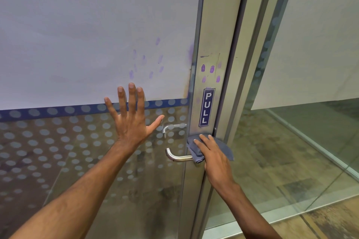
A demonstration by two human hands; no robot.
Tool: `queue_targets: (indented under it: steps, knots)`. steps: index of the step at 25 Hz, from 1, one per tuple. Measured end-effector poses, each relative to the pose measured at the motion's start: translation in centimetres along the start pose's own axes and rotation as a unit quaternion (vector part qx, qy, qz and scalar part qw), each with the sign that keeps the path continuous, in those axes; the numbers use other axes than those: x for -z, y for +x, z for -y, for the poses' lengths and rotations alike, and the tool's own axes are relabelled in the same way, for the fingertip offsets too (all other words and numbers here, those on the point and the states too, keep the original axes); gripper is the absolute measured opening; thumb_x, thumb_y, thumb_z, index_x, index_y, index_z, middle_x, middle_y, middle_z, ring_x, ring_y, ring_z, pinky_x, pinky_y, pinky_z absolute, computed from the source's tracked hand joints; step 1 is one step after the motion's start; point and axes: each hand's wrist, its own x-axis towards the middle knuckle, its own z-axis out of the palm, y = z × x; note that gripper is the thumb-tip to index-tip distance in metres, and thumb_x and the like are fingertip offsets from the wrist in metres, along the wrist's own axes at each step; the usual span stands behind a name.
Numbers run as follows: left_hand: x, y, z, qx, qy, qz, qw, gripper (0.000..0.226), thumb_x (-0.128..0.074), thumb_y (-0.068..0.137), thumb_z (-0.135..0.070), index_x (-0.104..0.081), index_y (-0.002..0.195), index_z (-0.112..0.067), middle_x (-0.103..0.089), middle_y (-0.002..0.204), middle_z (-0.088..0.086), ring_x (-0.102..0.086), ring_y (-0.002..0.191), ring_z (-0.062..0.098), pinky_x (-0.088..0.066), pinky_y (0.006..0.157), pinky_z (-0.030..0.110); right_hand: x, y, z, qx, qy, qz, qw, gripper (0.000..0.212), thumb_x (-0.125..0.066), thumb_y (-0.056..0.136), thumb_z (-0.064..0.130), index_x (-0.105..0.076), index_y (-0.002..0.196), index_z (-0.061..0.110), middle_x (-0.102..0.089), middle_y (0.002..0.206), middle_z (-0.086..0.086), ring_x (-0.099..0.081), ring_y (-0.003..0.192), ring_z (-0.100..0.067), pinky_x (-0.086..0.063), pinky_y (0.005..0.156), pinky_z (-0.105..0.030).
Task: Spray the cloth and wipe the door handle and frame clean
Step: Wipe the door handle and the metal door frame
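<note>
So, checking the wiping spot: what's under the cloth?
The grey cloth, pressed by the right hand, covers the door frame where the handle joins; that joint is hidden.

2 bare forearms reach in from the bottom edge, with no sleeve, watch or band showing on either. The left hand (132, 120) shows its back, with 5 digits and short, trimmed nails. The right hand (214, 158) also shows its back, ringless, with short pale nails and visible knuckles.
</note>
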Motion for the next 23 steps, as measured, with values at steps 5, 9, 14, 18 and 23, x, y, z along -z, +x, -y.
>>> queue_targets:
  steps: [5, 9, 14, 18, 23]
  knots:
    - [0.4, 0.0, 0.0, -0.005, 0.006, 0.002, 1.000, 0.112, -0.039, 0.080, -0.083, 0.012, 0.153, -0.016, 0.028, 0.160, 0.001, 0.024, 0.147, 0.026, 0.013, 0.113, 0.062, -1.6, -0.2, 0.8, -0.229, 0.367, -0.167, 0.886, 0.050, -0.044, 0.085, -0.015, -0.060, 0.122, 0.014, -0.063, 0.123, -0.012, -0.063, 0.098, -0.021, -0.048, 0.086, -0.019]
    - [0.5, 0.2, -0.1, -0.002, -0.002, 0.003, 1.000, 0.112, -0.039, 0.080, -0.083, 0.014, 0.153, -0.017, 0.029, 0.159, 0.000, 0.025, 0.147, 0.026, 0.014, 0.113, 0.062, -1.5, 0.3, -0.1, -0.319, 0.612, -0.156, 0.706, 0.028, -0.043, 0.095, -0.007, -0.057, 0.117, 0.002, -0.065, 0.109, -0.017, -0.063, 0.086, -0.022, -0.056, 0.074, -0.029]
    - [0.3, 0.1, -0.1, -0.001, 0.006, 0.001, 1.000, 0.112, -0.039, 0.080, -0.083, 0.014, 0.153, -0.016, 0.028, 0.160, 0.001, 0.025, 0.147, 0.026, 0.012, 0.113, 0.063, -2.3, -0.8, -1.5, -0.366, 0.805, -0.057, 0.464, 0.037, -0.037, 0.099, 0.005, -0.042, 0.135, 0.000, -0.056, 0.123, -0.026, -0.057, 0.110, -0.036, -0.048, 0.092, -0.055]
    - [0.2, 0.1, 0.0, -0.006, 0.006, -0.002, 1.000, 0.113, -0.040, 0.080, -0.083, 0.012, 0.153, -0.016, 0.027, 0.160, 0.002, 0.023, 0.148, 0.027, 0.010, 0.113, 0.064, -3.1, -2.4, -0.5, -0.379, 0.840, -0.001, 0.389, 0.030, -0.035, 0.101, 0.014, -0.055, 0.114, -0.002, -0.071, 0.097, -0.023, -0.070, 0.089, -0.035, -0.056, 0.074, -0.050]
    - [0.1, 0.0, 0.0, -0.009, 0.011, -0.006, 1.000, 0.112, -0.038, 0.080, -0.083, 0.013, 0.153, -0.016, 0.027, 0.160, 0.002, 0.023, 0.148, 0.027, 0.005, 0.113, 0.067, -2.6, -6.4, 0.7, -0.382, 0.737, -0.004, 0.558, 0.029, -0.046, 0.098, 0.028, -0.069, 0.098, 0.010, -0.076, 0.091, -0.009, -0.074, 0.081, -0.023, -0.062, 0.071, -0.039]
